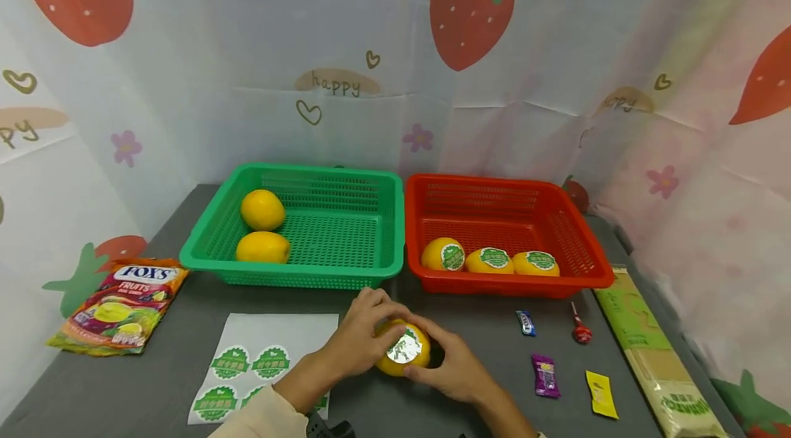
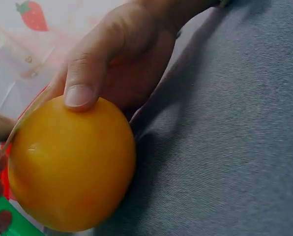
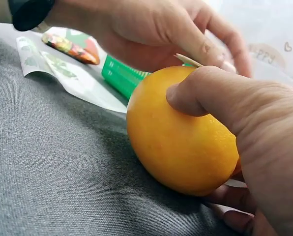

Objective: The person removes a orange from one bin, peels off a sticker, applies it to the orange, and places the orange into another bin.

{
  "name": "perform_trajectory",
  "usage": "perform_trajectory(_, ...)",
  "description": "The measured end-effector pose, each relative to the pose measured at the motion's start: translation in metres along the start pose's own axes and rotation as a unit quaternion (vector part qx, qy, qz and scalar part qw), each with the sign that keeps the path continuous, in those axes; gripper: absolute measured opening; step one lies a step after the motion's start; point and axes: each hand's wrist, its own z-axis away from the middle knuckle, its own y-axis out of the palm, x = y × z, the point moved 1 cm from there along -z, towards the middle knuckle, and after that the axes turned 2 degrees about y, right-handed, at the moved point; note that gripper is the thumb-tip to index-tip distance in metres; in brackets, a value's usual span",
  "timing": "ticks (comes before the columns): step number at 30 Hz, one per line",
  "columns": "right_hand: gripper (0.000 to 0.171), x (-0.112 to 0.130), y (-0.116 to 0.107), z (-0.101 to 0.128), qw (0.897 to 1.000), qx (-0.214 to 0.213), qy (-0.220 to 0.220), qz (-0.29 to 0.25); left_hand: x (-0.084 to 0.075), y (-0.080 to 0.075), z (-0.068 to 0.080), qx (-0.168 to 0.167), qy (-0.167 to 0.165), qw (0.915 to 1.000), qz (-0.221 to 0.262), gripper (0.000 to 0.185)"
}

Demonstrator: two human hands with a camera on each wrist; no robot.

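Here, at the far left of the grey table [image 1: 482, 349], lies a FOX'S candy bag [image 1: 120, 304], then a sticker sheet [image 1: 259, 362] with 4 green stickers showing. Behind it the green basket [image 1: 309, 273] holds 2 bare lemons [image 1: 262, 228]. At the centre front sits the lemon [image 1: 403, 349] between both hands, just before the gap between the 2 baskets. The left hand [image 1: 358, 338] curls round its left side; the right hand [image 1: 454, 366] cups its right side, thumb pressing the peel. A sticker [image 1: 406, 349] lies on top, one edge lifted in the wrist views. The lemon's long axis seems to run left-right, both hands equally near. Rightward, the red basket [image 1: 513, 287] holds 3 stickered lemons [image 1: 491, 259], its rim just behind the hands. Bare cloth lies between the right hand and the small candies [image 1: 546, 376], and a long packet [image 1: 655, 355] lies along the right edge.
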Motion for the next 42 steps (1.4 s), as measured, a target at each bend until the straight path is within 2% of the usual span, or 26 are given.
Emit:
perform_trajectory(2, 0.069, 0.001, 0.002, 0.0, 1.0, 0.002, 0.0, -0.004, 0.002, 0.0, 0.005, 0.009, 0.013, 0.9999, 0.004, 0.019)
perform_trajectory(4, 0.068, 0.001, 0.003, 0.0, 1.0, 0.001, 0.005, -0.011, 0.006, 0.001, 0.01, 0.03, 0.013, 0.9993, 0.018, 0.027)
perform_trajectory(7, 0.068, 0.002, 0.003, -0.001, 1.0, 0.001, 0.005, -0.011, 0.014, 0.002, 0.015, 0.065, -0.017, 0.9962, 0.057, 0.037)
perform_trajectory(9, 0.068, 0.002, 0.002, -0.002, 1.0, 0.001, 0.007, -0.016, 0.02, 0.004, 0.017, 0.071, -0.046, 0.9928, 0.085, 0.042)
perform_trajectory(12, 0.063, 0.007, 0.002, -0.004, 0.997, 0.001, 0.017, -0.069, 0.023, 0.006, 0.019, 0.074, -0.078, 0.9878, 0.112, 0.048)
perform_trajectory(15, 0.054, 0.012, 0.004, -0.007, 0.99, -0.014, 0.046, -0.13, 0.021, 0.009, 0.018, 0.083, -0.115, 0.9835, 0.112, 0.05)
perform_trajectory(17, 0.051, 0.014, 0.008, -0.01, 0.986, -0.028, 0.065, -0.149, 0.019, 0.008, 0.017, 0.091, -0.147, 0.9782, 0.115, 0.049)
perform_trajectory(20, 0.048, 0.013, 0.012, -0.014, 0.984, -0.04, 0.078, -0.158, 0.021, 0.003, 0.017, 0.113, -0.173, 0.9683, 0.141, 0.043)
perform_trajectory(22, 0.046, 0.012, 0.012, -0.015, 0.981, -0.039, 0.076, -0.176, 0.026, -0.002, 0.015, 0.134, -0.178, 0.9572, 0.185, 0.04)
perform_trajectory(27, 0.04, 0.005, 0.0, -0.015, 0.968, 0.007, 0.069, -0.239, 0.044, -0.011, 0.01, 0.195, -0.153, 0.9261, 0.285, 0.042)
perform_trajectory(29, 0.039, 0.002, -0.008, -0.014, 0.964, 0.024, 0.078, -0.254, 0.049, -0.013, 0.009, 0.209, -0.142, 0.9191, 0.303, 0.045)
perform_trajectory(31, 0.042, 0.001, -0.018, -0.013, 0.964, 0.027, 0.087, -0.25, 0.051, -0.013, 0.008, 0.217, -0.138, 0.9136, 0.315, 0.046)
perform_trajectory(33, 0.045, 0.004, -0.034, -0.01, 0.969, 0.019, 0.087, -0.232, 0.048, -0.013, 0.007, 0.217, -0.141, 0.9141, 0.312, 0.046)
perform_trajectory(36, 0.045, 0.02, -0.068, -0.004, 0.981, -0.011, 0.065, -0.184, 0.039, -0.013, 0.004, 0.217, -0.15, 0.9245, 0.276, 0.045)
perform_trajectory(39, 0.039, 0.043, -0.11, 0.003, 0.99, -0.058, 0.025, -0.129, 0.028, -0.014, -0.001, 0.221, -0.158, 0.9361, 0.223, 0.04)
perform_trajectory(42, 0.034, 0.06, -0.151, 0.009, 0.992, -0.12, 0.001, -0.049, 0.022, -0.015, -0.003, 0.23, -0.167, 0.9394, 0.192, 0.036)
